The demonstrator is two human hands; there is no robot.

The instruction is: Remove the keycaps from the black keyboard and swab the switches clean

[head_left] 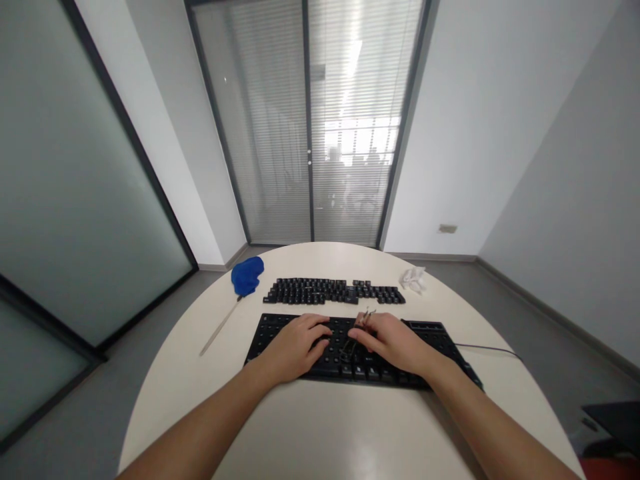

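Note:
A black keyboard (334,373) lies in front of me, its upper rows stripped of keycaps, with larger keycaps along its near edge. My left hand (300,343) rests on its left half, fingers spread and curved, holding nothing. Over the middle of the keyboard, my right hand (390,339) is closed on a thin wire keycap puller (349,350). Wire loops show below the fingers and thin wire ends above them. The puller's grip is mostly hidden, and I cannot tell whether it holds a keycap. Removed keycaps (310,291) lie in rows behind the keyboard.
On the round white table (320,427), a blue duster (247,275) with a thin handle lies at the left. A crumpled white tissue (413,279) sits at the back right. The keyboard's cable (487,347) runs off to the right. Glass doors with blinds (310,133) stand beyond.

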